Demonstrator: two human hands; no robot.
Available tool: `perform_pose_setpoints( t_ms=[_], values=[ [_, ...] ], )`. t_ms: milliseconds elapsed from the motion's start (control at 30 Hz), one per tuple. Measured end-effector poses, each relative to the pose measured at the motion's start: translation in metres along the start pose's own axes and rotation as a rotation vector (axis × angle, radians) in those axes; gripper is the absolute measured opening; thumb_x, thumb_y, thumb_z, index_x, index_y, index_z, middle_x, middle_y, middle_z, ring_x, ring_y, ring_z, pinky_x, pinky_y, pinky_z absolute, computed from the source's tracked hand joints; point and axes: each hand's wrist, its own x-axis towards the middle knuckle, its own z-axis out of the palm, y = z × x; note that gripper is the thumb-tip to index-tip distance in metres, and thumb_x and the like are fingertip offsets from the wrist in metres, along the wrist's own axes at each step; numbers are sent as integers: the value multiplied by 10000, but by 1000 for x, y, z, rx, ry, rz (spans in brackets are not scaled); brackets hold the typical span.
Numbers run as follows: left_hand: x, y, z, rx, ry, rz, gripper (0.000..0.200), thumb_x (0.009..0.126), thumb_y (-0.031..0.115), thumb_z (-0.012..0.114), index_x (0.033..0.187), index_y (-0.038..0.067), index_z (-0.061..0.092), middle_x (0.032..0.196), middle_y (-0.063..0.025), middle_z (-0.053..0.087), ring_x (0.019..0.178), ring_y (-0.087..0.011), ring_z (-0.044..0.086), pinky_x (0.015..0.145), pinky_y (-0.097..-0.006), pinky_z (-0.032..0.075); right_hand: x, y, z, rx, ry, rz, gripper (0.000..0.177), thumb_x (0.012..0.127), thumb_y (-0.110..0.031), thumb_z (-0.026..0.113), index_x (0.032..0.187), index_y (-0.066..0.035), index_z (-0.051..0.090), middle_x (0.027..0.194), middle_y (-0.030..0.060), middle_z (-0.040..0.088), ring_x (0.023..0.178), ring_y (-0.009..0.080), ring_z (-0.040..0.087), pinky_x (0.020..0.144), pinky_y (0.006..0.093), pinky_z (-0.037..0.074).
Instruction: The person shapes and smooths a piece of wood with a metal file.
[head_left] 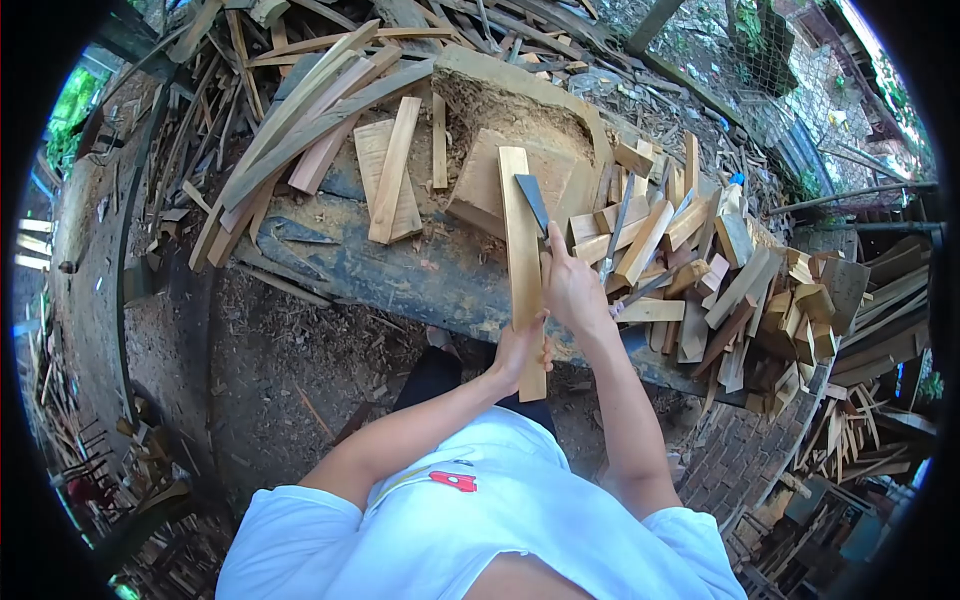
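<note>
A long, light wooden strip [520,240] stands tilted against a wooden block [490,172] on the workbench, its lower end towards my body. My left hand [520,350] is wrapped round the strip near its lower end. In my right hand [575,285] is a tool with a dark, flat blade [532,200], its handle mostly hidden by the fingers. The blade lies against the right side of the strip, near its upper part, and points up and to the left.
Many cut wood pieces [645,240] are heaped on the right of the bench [400,280]. Long boards [290,130] lean at the back left, beside two short planks [395,170]. Sawdust and scraps lie behind the block. A wire fence stands at the upper right.
</note>
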Motion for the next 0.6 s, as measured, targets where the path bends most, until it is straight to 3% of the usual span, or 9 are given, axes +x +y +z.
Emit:
perform_pose_setpoints(
  t_ms=[267,367,400,500,600],
  values=[
    [8,-4,-11,-19,-74,56,304,988,314,529,1074,24,493,662,-67,503,508,-177,545,463,-320,479,-38,-6,24,-60,60,50,556,1003,-245,434,1511,-86,275,830,271,636,733,454,648,693,539,512],
    [6,-7,-9,-75,-105,51,291,991,306,516,1095,35,507,665,-70,510,511,-176,537,470,-324,481,-14,-2,23,-63,108,15,549,995,-236,432,1509,-104,289,816,274,642,722,449,657,657,544,524],
    [4,-6,-6,-41,-74,37,302,989,332,516,1123,62,503,674,-65,515,520,-175,537,489,-327,482,3,1,26,-54,183,-37,543,990,-228,430,1507,-121,301,813,281,650,712,441,670,632,547,538],
    [3,-1,-2,-10,-20,19,315,984,355,524,1173,104,495,685,-62,521,538,-176,538,515,-334,486,52,7,33,21,150,-30,565,986,-224,431,1520,-131,272,824,298,657,725,448,672,645,551,540],
    [7,1,-2,-40,-55,-14,333,970,360,560,1203,138,475,701,-67,522,558,-188,542,521,-341,488,31,9,28,-58,72,-8,626,980,-266,446,1544,-164,194,885,310,665,764,454,679,697,515,556]
  ],
)
